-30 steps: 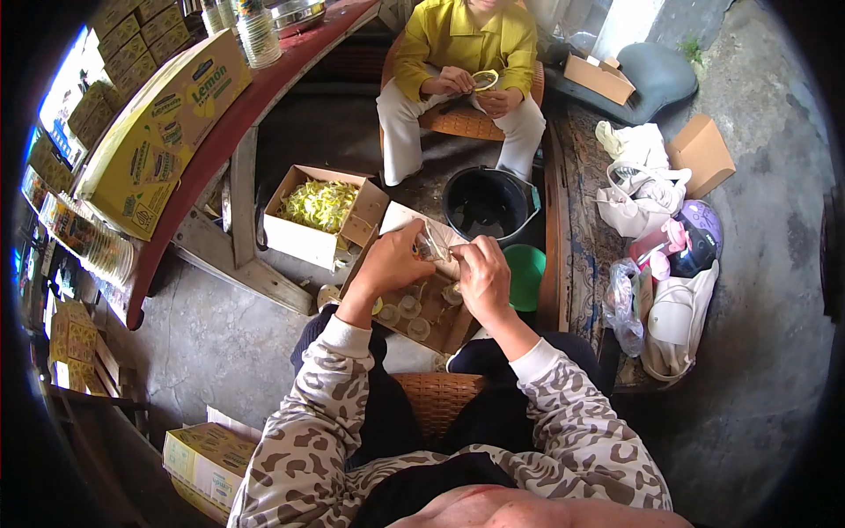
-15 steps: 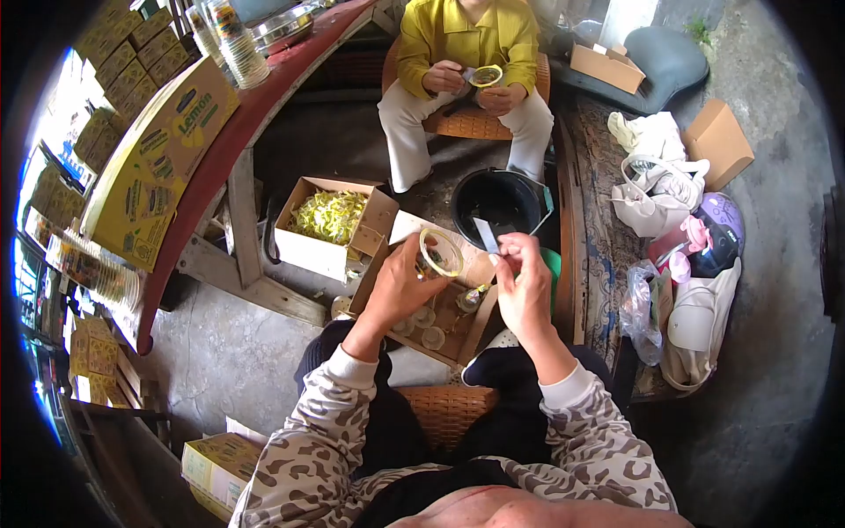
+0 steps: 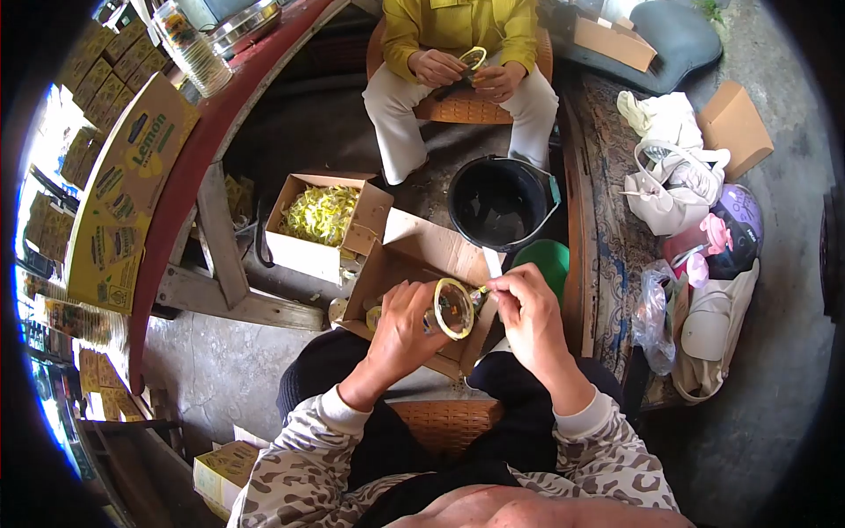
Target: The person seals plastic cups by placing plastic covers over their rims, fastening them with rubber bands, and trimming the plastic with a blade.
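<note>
My left hand [image 3: 403, 327] is closed around a clear plastic cup [image 3: 455, 310] with a yellow rim, its mouth tilted to the right. Just right of the rim, my right hand [image 3: 532, 315] pinches a pale flat blade [image 3: 491, 261] that points up and away. A small yellow-green scrap [image 3: 480, 297] shows between the right fingertips and the cup; whether it is attached to the rim I cannot tell. Below both hands stands an open cardboard box [image 3: 414, 231], its contents mostly hidden by the left hand and cup.
A box of yellow-green shreds [image 3: 315, 216] stands ahead left, a black bucket [image 3: 497, 204] ahead, with a green basin [image 3: 546, 267] beside it. Opposite sits a person in a yellow shirt [image 3: 458, 26], holding another cup. Bags [image 3: 660, 198] and a helmet [image 3: 738, 216] lie right.
Both my hands have moved lower, and the cup has turned in the left hand. The yellow-green scrap now shows at the right fingertips. The other person's hands and cup have shifted; my view has tilted slightly.
</note>
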The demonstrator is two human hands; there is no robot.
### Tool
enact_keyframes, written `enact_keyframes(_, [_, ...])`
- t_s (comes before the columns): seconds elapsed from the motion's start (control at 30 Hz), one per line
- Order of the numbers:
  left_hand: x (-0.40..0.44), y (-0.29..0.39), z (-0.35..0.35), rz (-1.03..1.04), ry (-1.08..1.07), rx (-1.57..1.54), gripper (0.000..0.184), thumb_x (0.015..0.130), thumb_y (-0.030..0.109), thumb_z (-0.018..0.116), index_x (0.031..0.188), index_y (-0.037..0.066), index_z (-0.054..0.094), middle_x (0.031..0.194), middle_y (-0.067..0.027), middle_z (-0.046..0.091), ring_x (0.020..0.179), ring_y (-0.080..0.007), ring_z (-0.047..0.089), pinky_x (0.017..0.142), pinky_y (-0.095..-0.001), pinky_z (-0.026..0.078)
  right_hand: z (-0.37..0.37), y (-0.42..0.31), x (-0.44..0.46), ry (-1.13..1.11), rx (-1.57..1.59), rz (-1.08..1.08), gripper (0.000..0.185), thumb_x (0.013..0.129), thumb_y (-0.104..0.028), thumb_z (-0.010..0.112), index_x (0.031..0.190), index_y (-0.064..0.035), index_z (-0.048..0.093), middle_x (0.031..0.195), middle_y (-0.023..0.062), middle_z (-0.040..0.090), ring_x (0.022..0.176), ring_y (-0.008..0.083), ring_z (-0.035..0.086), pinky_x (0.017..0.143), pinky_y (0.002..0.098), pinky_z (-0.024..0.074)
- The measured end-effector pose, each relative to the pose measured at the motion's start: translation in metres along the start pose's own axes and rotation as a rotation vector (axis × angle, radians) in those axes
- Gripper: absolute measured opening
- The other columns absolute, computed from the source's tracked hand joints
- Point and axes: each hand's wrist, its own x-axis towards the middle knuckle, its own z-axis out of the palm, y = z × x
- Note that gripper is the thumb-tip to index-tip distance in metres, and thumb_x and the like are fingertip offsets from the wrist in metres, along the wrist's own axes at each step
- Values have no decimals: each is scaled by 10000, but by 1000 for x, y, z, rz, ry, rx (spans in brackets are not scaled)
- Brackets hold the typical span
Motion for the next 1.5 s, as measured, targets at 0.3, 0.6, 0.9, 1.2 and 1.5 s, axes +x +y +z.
enact_keyframes(0.3, [1,-5,7,63,2,115,587,679,138,814,1209,63,572,1063,-105,633,1031,-304,605,1071,-536,366,6,7,-1,-155,-60,109,164,827,-166,781,893,-37,705,920,80,612,808,265,650,683,375,525])
enact_keyframes(0.6, [-1,7,7,118,16,195,600,680,153,806,1226,95,562,1049,-69,615,1023,-267,600,1084,-531,343,8,-6,-3,-203,-162,124,254,750,-219,837,904,-59,715,942,72,629,833,280,664,713,389,534])
enact_keyframes(0.9, [1,10,3,150,106,202,563,678,131,783,1196,102,566,1035,-73,611,1025,-278,595,1096,-541,319,19,4,-5,-39,-42,76,116,802,-120,772,824,-22,715,883,112,651,756,314,663,681,398,513])
enact_keyframes(1.2, [9,7,9,89,201,145,483,709,157,778,1129,43,566,1024,-119,610,1030,-321,588,1062,-513,355,26,12,0,88,8,2,75,830,-93,754,855,-34,715,849,100,627,703,249,654,622,353,509])
enact_keyframes(1.5, [19,-16,2,-33,325,13,516,711,159,838,1120,22,554,952,-181,650,918,-396,640,807,-471,502,28,8,3,203,150,-95,159,843,40,684,969,-46,640,883,90,608,735,249,642,645,339,524])
